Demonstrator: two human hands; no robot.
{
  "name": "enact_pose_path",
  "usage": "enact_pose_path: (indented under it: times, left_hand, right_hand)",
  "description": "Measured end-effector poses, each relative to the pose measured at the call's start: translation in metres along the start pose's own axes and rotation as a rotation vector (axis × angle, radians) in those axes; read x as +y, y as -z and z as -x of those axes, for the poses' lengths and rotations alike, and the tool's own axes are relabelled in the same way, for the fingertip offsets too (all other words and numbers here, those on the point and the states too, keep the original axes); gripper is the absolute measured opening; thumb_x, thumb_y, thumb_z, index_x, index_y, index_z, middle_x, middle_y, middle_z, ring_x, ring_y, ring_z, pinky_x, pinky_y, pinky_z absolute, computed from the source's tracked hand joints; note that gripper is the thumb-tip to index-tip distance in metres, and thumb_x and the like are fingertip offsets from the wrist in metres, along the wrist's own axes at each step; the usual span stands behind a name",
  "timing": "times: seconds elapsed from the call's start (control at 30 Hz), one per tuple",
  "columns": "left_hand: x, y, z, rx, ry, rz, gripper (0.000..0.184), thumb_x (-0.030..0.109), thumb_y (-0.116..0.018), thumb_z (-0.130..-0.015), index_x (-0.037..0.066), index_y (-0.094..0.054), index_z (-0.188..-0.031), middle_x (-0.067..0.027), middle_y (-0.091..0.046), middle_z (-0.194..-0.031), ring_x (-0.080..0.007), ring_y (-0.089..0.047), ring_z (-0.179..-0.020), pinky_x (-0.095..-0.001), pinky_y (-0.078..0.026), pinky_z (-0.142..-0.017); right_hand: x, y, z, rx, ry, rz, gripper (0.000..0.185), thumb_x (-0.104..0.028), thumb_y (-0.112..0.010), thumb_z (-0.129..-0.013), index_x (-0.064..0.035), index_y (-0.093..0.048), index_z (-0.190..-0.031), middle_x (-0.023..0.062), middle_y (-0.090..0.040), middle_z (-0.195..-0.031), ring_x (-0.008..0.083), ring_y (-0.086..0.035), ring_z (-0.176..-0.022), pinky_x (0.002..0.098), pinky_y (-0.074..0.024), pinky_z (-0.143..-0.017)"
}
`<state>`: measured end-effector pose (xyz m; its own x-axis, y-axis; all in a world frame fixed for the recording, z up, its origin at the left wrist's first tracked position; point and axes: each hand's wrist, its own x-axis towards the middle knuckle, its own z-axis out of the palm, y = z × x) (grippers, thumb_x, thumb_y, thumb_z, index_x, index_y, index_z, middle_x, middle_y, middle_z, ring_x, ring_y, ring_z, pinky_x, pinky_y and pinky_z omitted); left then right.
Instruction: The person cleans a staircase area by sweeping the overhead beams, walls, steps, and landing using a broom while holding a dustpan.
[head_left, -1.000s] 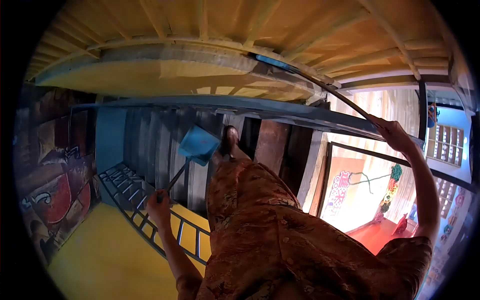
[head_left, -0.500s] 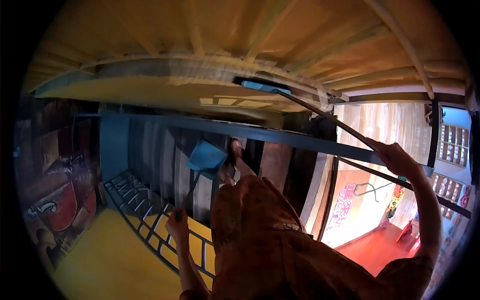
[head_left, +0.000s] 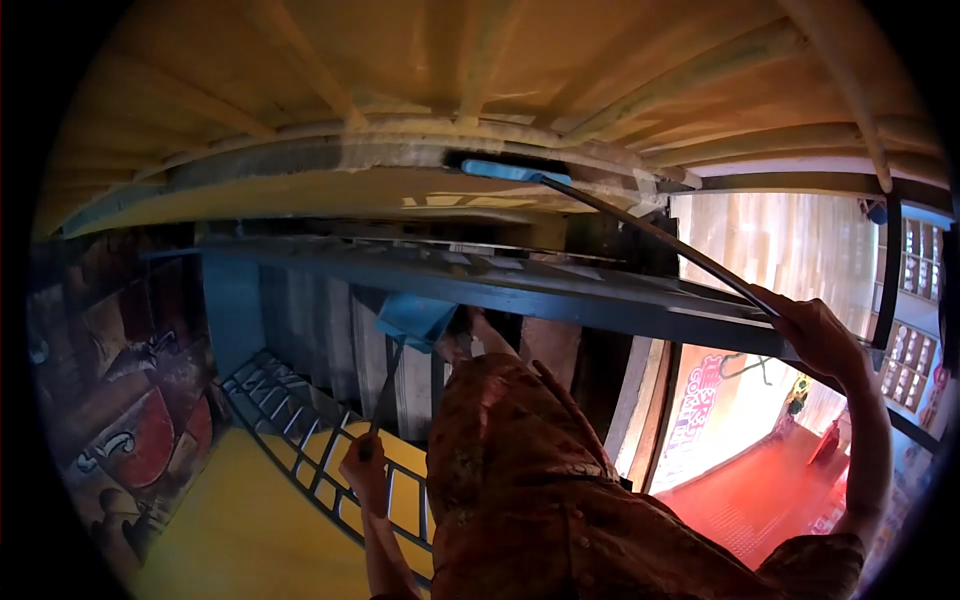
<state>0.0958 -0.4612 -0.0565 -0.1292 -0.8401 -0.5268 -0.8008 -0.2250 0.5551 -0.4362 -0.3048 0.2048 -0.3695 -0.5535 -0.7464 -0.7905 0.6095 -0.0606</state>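
Note:
My left hand (head_left: 364,467) is closed round the handle of a blue dustpan (head_left: 417,320), whose pan hangs over the grey steps beside my foot. My right hand (head_left: 806,335) grips the end of a long dark broom handle. That handle slants up and left to the blue broom head (head_left: 502,171), whose dark bristles are at the ledge (head_left: 385,152) along the yellow wall. Whether the bristles touch the ledge I cannot tell. A grey beam (head_left: 560,300) crosses between the broom head and the dustpan.
A dark metal railing (head_left: 390,480) runs beside my left arm above a yellow surface (head_left: 220,530). At the far left is a painted wall (head_left: 140,430). Wooden bars (head_left: 700,70) span the top. To the right, a doorway opens onto a bright area with a red floor (head_left: 770,490).
The broom head has moved left along the ledge. My left hand and the dustpan have shifted right and lower in view. My right hand appears farther right and lower too.

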Motion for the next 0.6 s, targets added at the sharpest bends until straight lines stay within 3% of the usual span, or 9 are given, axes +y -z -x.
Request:
enact_pose_path:
  times: [0.4,0.53,0.6]
  left_hand:
    - [0.019,-0.004,0.003,-0.006,0.063,0.025,0.012,0.006,-0.063,-0.077,0.000,-0.064,-0.088,-0.0029,-0.055,-0.058,-0.0076,-0.047,-0.046,-0.0220,-0.037,-0.043]
    - [0.002,0.016,0.006,0.120,0.158,0.087,0.010,0.009,-0.062,-0.078,0.001,-0.064,-0.083,0.0009,-0.050,-0.055,-0.0063,-0.042,-0.044,-0.0230,-0.033,-0.041]
    - [-0.023,0.033,0.006,0.242,-0.035,-0.019,0.011,0.012,-0.062,-0.078,0.001,-0.063,-0.081,0.0016,-0.050,-0.055,-0.0052,-0.040,-0.042,-0.0220,-0.031,-0.039]
  right_hand:
    - [0.015,0.003,-0.011,-0.025,0.012,-0.035,0.047,0.002,-0.049,-0.084,-0.0136,-0.043,-0.128,0.0143,-0.063,-0.071,0.0151,-0.057,-0.049,0.0285,-0.0487,-0.047]
    - [0.015,0.006,-0.013,-0.061,-0.024,-0.032,0.046,0.002,-0.048,-0.085,-0.0133,-0.044,-0.128,0.0145,-0.064,-0.074,0.0146,-0.057,-0.048,0.0273,-0.0490,-0.047]
    - [0.013,0.008,-0.013,-0.083,-0.024,-0.073,0.045,0.002,-0.047,-0.086,-0.0130,-0.044,-0.128,0.0154,-0.065,-0.077,0.0153,-0.059,-0.050,0.0277,-0.0494,-0.048]
